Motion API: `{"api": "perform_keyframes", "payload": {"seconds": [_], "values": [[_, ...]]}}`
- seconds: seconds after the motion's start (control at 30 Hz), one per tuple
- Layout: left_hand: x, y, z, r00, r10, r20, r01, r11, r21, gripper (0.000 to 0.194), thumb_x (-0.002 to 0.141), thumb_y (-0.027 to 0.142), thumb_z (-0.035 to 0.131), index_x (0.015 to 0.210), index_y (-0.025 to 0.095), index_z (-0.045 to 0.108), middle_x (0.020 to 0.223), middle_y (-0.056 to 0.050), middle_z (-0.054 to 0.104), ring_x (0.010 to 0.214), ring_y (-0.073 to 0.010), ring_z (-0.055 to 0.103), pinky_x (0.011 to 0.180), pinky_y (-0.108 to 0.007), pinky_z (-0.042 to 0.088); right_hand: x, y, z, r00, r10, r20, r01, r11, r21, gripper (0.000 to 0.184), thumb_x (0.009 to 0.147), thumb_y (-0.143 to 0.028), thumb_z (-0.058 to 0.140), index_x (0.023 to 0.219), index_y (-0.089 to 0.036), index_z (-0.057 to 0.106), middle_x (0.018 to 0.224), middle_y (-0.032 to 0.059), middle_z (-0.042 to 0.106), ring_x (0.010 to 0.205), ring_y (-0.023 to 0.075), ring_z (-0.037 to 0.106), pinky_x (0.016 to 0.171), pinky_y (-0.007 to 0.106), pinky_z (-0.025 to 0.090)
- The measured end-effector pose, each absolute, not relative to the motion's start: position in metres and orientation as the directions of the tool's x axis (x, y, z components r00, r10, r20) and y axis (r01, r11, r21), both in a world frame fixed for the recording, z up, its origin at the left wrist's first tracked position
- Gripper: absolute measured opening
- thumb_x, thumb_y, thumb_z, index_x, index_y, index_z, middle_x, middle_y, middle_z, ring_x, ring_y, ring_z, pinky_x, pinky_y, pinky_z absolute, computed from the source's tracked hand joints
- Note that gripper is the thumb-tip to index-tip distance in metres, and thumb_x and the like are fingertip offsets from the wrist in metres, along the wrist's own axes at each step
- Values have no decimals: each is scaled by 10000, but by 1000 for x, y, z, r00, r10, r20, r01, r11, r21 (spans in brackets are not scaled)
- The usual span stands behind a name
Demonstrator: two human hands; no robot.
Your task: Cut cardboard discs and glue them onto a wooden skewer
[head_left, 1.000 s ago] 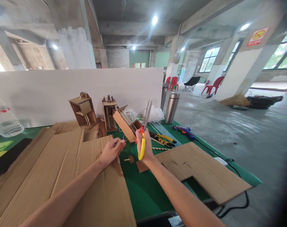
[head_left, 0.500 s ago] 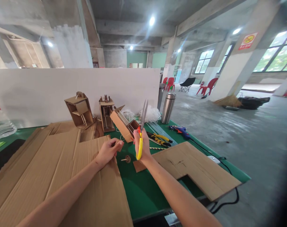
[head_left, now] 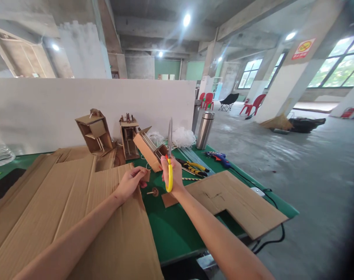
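My right hand (head_left: 174, 175) is closed on a pair of scissors (head_left: 170, 171) with yellow and red handles, its blades pointing up and looking closed together. My left hand (head_left: 132, 182) pinches a small piece of cardboard (head_left: 146, 176) between thumb and fingers, above the edge of a large cardboard sheet (head_left: 107, 217). Between the hands, a small round cardboard disc with a stick (head_left: 155, 192) lies on the green table (head_left: 171, 233). Just behind the scissors leans a long cardboard box (head_left: 148, 151) with sticks inside.
Two cardboard models (head_left: 97, 134) stand at the back left. Yellow-black pliers (head_left: 196, 168), a blue glue gun (head_left: 219, 157) with a cable and a steel flask (head_left: 205, 130) are at the right. An L-shaped cardboard piece (head_left: 232, 198) overhangs the right edge. A white panel (head_left: 86, 93) closes off the back.
The scissors' blades have swung to a more upright angle. The small cardboard piece shows more clearly in my left fingers. The whole view has shifted slightly.
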State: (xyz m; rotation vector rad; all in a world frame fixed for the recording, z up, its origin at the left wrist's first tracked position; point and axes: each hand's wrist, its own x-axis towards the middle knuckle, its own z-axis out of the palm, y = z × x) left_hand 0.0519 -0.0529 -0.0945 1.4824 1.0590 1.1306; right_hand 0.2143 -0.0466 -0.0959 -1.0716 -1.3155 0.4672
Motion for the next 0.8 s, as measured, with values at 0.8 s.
{"api": "perform_keyframes", "payload": {"seconds": [0.8], "values": [[60, -72, -19, 1, 995, 99, 51, -99, 994, 278, 754, 413, 702, 796, 156, 604, 628, 30, 584, 570, -116, 635, 608, -266, 568, 206, -65, -71, 167, 940, 296, -70, 311, -948, 431, 827, -608, 532, 639, -235, 428, 462, -80, 389, 298, 93, 364, 293, 222, 298]]}}
